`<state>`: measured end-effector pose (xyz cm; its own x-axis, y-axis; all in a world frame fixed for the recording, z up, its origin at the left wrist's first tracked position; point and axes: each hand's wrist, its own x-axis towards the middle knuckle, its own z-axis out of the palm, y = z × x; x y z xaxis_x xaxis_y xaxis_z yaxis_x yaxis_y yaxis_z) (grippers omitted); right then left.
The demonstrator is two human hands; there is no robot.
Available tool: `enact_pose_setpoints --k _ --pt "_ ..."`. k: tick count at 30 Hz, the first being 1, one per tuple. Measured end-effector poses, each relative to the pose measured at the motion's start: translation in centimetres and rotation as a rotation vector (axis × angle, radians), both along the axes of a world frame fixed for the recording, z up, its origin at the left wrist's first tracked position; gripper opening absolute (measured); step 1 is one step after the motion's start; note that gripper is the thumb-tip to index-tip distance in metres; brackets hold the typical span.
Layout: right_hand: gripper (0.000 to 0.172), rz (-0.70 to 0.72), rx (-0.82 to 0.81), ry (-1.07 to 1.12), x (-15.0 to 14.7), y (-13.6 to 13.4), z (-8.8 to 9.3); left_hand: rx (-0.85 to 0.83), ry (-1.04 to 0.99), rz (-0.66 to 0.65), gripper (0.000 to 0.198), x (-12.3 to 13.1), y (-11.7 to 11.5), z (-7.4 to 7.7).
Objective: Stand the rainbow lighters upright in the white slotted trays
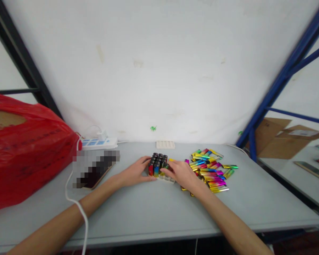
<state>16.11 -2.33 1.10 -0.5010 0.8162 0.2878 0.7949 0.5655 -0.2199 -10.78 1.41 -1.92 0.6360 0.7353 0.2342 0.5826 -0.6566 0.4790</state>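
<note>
A white tray (170,179) with round holes stands mid-table, with several shiny lighters (156,170) upright in its left and back part, black tops up. My left hand (138,171) curves around the tray's left end, thumb along the near side and fingers toward the back. Over the right part of the tray is my right hand (182,171), thumb and fingers closed on a lighter (163,172) beside the filled rows. That lighter is mostly hidden by the fingers. Some holes along the near right edge show nothing in them.
To the right lies a loose pile of metallic lighters (211,173). A second white holed tray (165,144) rests by the wall. At left are a phone (98,175), a power strip (99,143), a white cable (78,205) and a red bag (29,152).
</note>
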Motion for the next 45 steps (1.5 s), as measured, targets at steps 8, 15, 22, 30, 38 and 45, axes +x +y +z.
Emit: enact_pose_setpoints --k 8,15,22,30,38,45 --pt "0.047 -0.064 -0.019 -0.090 -0.2 -0.2 0.6 -0.001 0.006 -0.004 0.072 0.1 -0.1 0.2" --pt "0.032 -0.165 0.097 0.011 4.6 2.3 0.3 -0.023 0.037 0.014 0.075 0.2 -0.3 0.6" --pt "0.033 -0.146 -0.071 -0.165 7.3 3.2 -0.4 -0.005 0.045 0.027 0.075 0.3 -0.3 0.7" --pt "0.022 -0.113 -0.009 -0.034 6.0 3.0 -0.5 -0.020 0.011 0.030 0.074 0.2 -0.3 0.7" --pt "0.044 -0.109 -0.133 0.954 5.3 3.6 0.1 -0.002 0.000 0.006 0.074 0.2 -0.2 0.5" --pt "0.049 0.048 -0.479 1.202 3.4 2.3 0.3 -0.026 0.012 0.012 0.074 0.3 -0.4 0.9"
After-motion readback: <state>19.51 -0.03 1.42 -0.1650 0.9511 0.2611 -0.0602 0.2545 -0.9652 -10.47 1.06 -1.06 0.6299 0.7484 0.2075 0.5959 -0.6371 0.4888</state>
